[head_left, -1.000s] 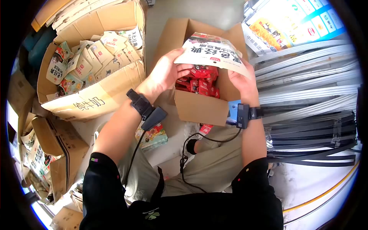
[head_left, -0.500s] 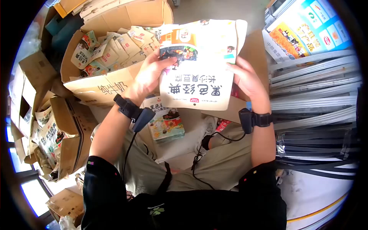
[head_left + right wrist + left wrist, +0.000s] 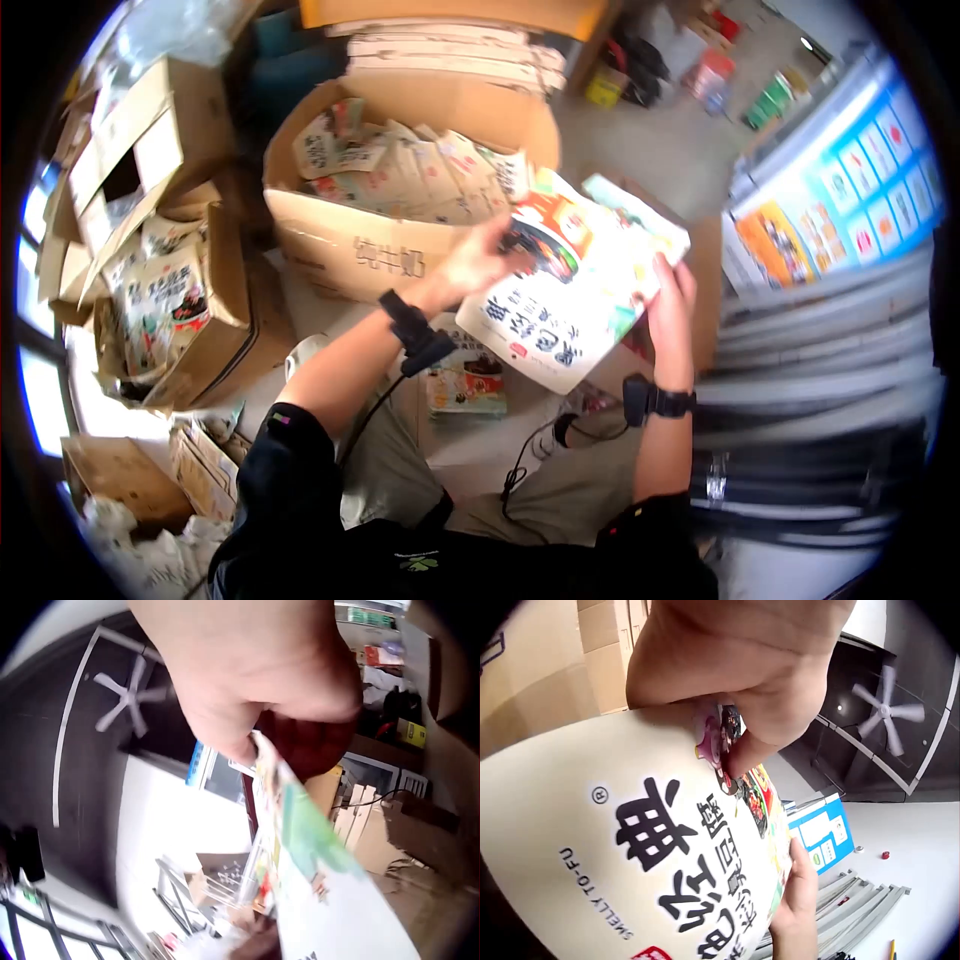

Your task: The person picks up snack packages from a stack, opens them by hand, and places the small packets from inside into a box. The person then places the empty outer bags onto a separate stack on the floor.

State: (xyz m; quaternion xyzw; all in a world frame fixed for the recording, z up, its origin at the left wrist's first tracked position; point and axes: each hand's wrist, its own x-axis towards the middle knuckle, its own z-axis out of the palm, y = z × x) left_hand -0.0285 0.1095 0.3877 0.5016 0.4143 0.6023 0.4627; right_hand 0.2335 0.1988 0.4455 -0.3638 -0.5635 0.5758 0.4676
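Note:
Both hands hold a large printed pouch (image 3: pixel 560 320), tilted, above the person's legs. The left hand (image 3: pixel 478 262) grips its left edge, thumb over the food picture; in the left wrist view the left hand (image 3: pixel 742 675) pinches the pouch (image 3: pixel 615 795) beside black lettering. At the pouch's right edge the right hand (image 3: pixel 670 300) pinches it between thumb and fingers, also seen in the right wrist view, where the right hand (image 3: pixel 270 682) covers the top of the pouch (image 3: pixel 337 915). A stack of similar pouches (image 3: pixel 466 385) lies on the floor below.
A cardboard box (image 3: pixel 340 235) full of pouches stands behind the left hand. Another open box (image 3: pixel 235 290) with pouches is at the left. Grey strips (image 3: pixel 810 340) and a blue and white printed box (image 3: pixel 840 200) lie at the right.
The pouch has come up from over the box with red packets, turned its printed face upward and then tilted. The head view has swung left, and both hands still hold the pouch.

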